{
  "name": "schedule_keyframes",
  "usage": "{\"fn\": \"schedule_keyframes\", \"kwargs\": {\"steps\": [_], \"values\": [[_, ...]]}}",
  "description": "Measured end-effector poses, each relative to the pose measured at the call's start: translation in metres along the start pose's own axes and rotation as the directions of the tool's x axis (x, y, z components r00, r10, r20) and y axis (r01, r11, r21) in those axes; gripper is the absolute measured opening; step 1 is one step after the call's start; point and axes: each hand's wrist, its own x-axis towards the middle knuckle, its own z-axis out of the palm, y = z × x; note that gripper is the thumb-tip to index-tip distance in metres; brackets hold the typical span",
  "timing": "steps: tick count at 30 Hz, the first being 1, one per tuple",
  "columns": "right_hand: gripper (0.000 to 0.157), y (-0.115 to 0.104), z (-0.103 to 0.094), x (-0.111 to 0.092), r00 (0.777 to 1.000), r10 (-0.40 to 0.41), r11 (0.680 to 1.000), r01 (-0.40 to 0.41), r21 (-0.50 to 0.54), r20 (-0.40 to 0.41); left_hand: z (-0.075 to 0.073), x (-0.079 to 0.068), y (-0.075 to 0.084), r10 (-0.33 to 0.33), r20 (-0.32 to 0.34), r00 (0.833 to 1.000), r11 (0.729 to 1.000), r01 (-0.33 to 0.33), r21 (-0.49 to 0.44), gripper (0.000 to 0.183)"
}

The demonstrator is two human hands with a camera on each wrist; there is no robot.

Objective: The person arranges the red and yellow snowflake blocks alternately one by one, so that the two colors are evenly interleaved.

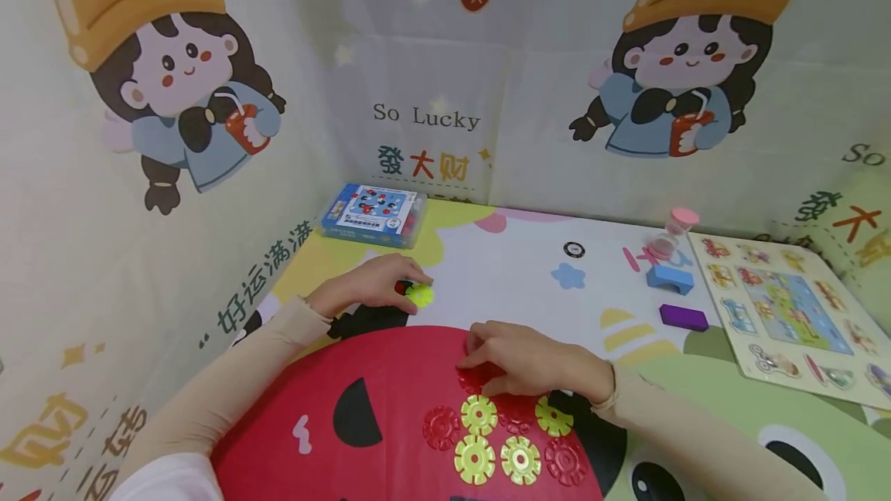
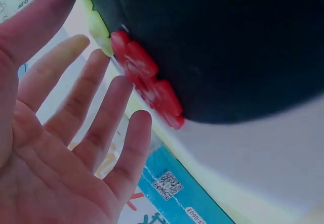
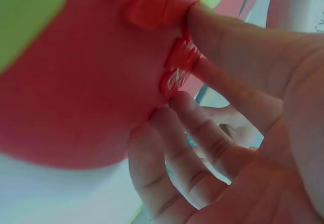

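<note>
Right hand (image 1: 515, 360) pinches a red disc (image 3: 177, 64); left hand (image 1: 379, 282) spreads beside a yellow-green disc (image 1: 421, 296)

The right hand's grip is narrow: thumb and index finger stand either side of the red disc at its rim, over the upper part of the big red printed circle (image 1: 411, 408). Just nearer the wearer lies a group of discs (image 1: 510, 448), four yellow-green and three red, limiting room on that side. The left hand's grip is loose, its fingers apart and gently bent; thumb and index finger flank the yellow-green disc, though contact is hard to confirm. A second red disc (image 2: 147, 77) lies close under those fingertips, on the black print.

Behind the left hand, near the back corner, is a blue case (image 1: 373, 215). The tabletop (image 1: 497, 273) ends at a printed cloth wall (image 1: 445, 60) at the back and left. To the right, its white stretch runs from the yellow-green disc to a black token (image 1: 574, 250), well apart; a blue arch block (image 1: 670, 279) and purple block (image 1: 684, 318) stand farther right, beside a puzzle board (image 1: 724, 315).

The discs are round and notched, equally wide every way, pointing in no one direction. Those in the group lie flat, faces up.
</note>
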Motion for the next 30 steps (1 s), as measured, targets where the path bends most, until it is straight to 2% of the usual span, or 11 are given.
{"fn": "schedule_keyframes", "kwargs": {"steps": [3, 9, 14, 19, 22, 25, 30], "values": [[0.05, -0.002, 0.003, -0.005, 1.0, 0.013, 1.0, -0.013, -0.001, -0.012, 0.001, -0.001, 0.0, -0.004, 0.001, 1.0, 0.999, 0.004, 0.039, 0.051], [0.05, 0.0, 0.001, -0.002, 0.997, 0.082, 0.996, -0.082, 0.02, 0.003, 0.001, 0.001, 0.003, 0.007, -0.011, 1.0, 0.999, -0.006, 0.035, 0.048], [0.05, -0.001, -0.001, -0.004, 0.999, 0.051, 0.998, -0.051, 0.046, 0.0, 0.002, 0.001, 0.004, -0.001, -0.017, 1.0, 1.0, 0.002, 0.028, 0.047], [0.049, 0.0, -0.002, -0.002, 0.999, 0.017, 1.0, -0.016, 0.027, -0.045, 0.002, 0.0, 0.004, 0.003, -0.03, 1.0, 1.0, -0.003, 0.027, 0.048], [0.046, 0.01, -0.004, 0.01, 0.995, -0.004, 1.0, 0.007, 0.023, -0.101, 0.002, 0.0, 0.004, 0.005, -0.036, 0.999, 1.0, -0.004, 0.028, 0.048], [0.041, 0.028, -0.008, 0.031, 0.985, -0.014, 0.999, 0.022, 0.045, -0.171, 0.003, 0.0, 0.003, -0.008, -0.031, 0.999, 0.999, 0.01, 0.038, 0.048], [0.031, 0.052, -0.019, 0.066, 0.964, 0.036, 0.999, -0.034, 0.014, -0.263, 0.004, 0.001, 0.003, -0.007, -0.029, 1.0, 0.999, 0.008, 0.044, 0.048]]}}
